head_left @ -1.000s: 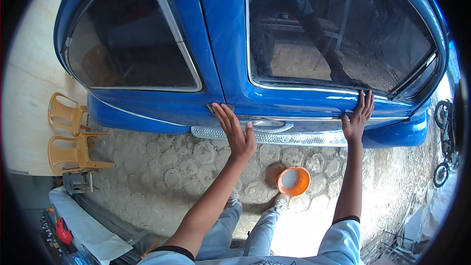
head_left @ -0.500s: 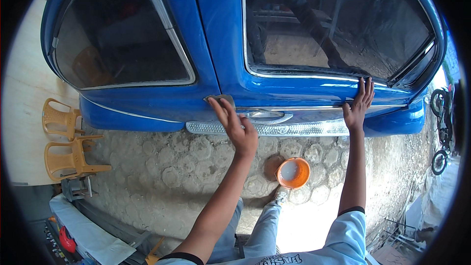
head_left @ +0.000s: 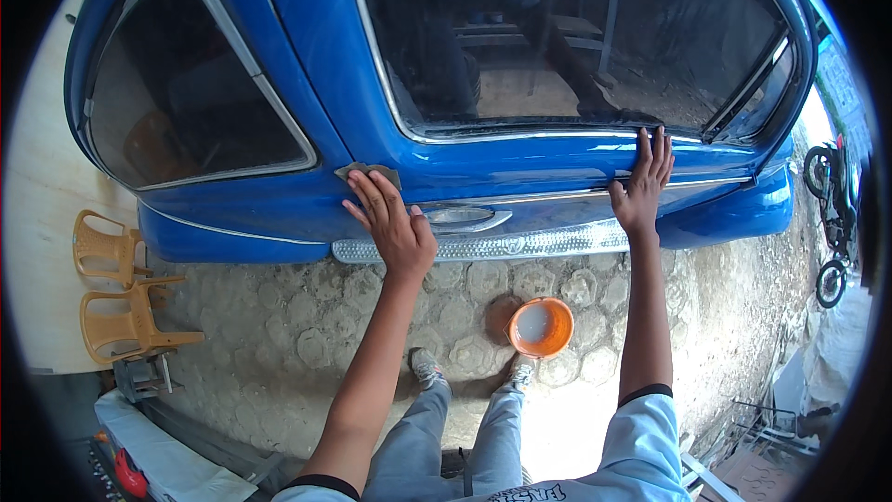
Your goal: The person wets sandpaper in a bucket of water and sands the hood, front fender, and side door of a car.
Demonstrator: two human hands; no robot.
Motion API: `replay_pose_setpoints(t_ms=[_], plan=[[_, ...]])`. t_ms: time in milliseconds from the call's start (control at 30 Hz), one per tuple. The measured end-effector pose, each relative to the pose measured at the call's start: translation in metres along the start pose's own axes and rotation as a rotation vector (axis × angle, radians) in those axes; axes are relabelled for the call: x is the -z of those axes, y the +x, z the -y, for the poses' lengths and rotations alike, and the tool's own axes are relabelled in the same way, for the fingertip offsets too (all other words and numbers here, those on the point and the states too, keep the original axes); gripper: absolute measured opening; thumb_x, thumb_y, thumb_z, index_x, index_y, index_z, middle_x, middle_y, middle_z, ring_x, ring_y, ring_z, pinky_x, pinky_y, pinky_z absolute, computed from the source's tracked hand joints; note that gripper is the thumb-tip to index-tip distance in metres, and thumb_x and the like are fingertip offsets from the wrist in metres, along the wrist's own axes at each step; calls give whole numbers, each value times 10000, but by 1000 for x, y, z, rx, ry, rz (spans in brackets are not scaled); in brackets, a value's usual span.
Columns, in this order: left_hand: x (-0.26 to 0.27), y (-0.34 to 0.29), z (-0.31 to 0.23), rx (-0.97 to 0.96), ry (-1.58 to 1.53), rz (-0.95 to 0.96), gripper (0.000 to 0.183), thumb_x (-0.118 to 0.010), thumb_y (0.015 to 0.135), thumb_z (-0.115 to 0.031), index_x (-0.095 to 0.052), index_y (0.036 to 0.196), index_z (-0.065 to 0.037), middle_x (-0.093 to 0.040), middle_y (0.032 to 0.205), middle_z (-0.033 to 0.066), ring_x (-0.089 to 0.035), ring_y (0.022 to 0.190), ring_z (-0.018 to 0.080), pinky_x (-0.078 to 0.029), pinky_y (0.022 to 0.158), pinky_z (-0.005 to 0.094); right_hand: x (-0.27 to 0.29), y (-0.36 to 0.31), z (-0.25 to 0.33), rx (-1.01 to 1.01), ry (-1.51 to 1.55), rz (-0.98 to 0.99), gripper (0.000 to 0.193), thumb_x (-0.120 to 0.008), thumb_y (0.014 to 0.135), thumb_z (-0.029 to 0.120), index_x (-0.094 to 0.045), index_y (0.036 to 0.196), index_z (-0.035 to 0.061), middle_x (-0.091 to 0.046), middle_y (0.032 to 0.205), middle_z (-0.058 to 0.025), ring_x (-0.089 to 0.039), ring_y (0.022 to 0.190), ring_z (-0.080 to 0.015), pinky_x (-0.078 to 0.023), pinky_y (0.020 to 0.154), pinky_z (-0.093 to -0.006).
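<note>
My left hand [head_left: 392, 228] presses a grey-brown sheet of sandpaper [head_left: 358, 170] against the blue car [head_left: 321, 191], beside the lower end of the seam between door and rear panel. Its fingers lie over the sheet, and part of the sheet shows beyond the fingertips. My right hand [head_left: 643, 188] rests flat on the door just below the large window [head_left: 567, 46], fingers stretched out and holding nothing. Between the hands is the silver door handle [head_left: 460, 216], under a thin chrome trim strip [head_left: 548, 195].
An orange bucket [head_left: 541, 327] with cloudy liquid stands on the paved ground [head_left: 372, 344] near my right foot. Below the door runs a shiny metal step [head_left: 483, 248]. Two tan plastic chairs [head_left: 116, 327] stand at the left; a motorcycle [head_left: 830, 223] is at the far right.
My left hand has moved left with the sandpaper, from near the door handle to the door seam. My right hand stays flat on the door. The view has shifted somewhat.
</note>
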State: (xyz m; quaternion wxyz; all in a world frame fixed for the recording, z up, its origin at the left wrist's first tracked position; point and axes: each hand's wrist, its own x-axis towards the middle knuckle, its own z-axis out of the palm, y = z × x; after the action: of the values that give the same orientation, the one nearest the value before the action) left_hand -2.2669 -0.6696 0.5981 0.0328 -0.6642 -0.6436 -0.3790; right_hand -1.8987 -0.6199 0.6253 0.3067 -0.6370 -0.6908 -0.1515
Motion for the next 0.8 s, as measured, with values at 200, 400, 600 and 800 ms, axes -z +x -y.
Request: replay_pose_setpoints(t_ms=[200, 400, 600, 800], plan=[[-49, -25, -92, -124, -102, 243, 762, -360, 986, -293, -55, 1608, 22, 41, 1659, 316, 76, 1548, 457, 47, 1211, 636, -5, -2, 0, 9, 40, -12, 903, -494, 766, 460, -299, 1581, 125, -215, 1652, -219, -118, 1554, -404, -46, 1241, -572], [-46, -46, -96, -67, 72, 432, 725, -379, 959, -225, -156, 1612, -3, -75, 1695, 209, -25, 1577, 353, 84, 1214, 618, -4, -6, -7, 1, 55, 11, 864, -454, 820, 512, -307, 1583, 136, -212, 1660, -205, -125, 1552, -403, -54, 1239, -572], [-2, -38, -23, 25, 172, 189, 681, -408, 935, -134, -273, 1592, -17, -159, 1678, 226, -70, 1575, 363, 75, 1209, 626, -5, -4, -4, 1, 90, -20, 862, -459, 812, 490, -311, 1586, 143, -214, 1661, -197, -115, 1555, -395, -52, 1238, -576], [-30, -59, -98, -190, -242, 426, 856, -493, 845, -136, -125, 1603, 16, -276, 1643, 210, -196, 1552, 348, -22, 1236, 621, -10, -3, -4, 18, 94, -25, 843, -404, 863, 581, -318, 1585, 153, -214, 1664, -186, -107, 1557, -392, -44, 1235, -581]])
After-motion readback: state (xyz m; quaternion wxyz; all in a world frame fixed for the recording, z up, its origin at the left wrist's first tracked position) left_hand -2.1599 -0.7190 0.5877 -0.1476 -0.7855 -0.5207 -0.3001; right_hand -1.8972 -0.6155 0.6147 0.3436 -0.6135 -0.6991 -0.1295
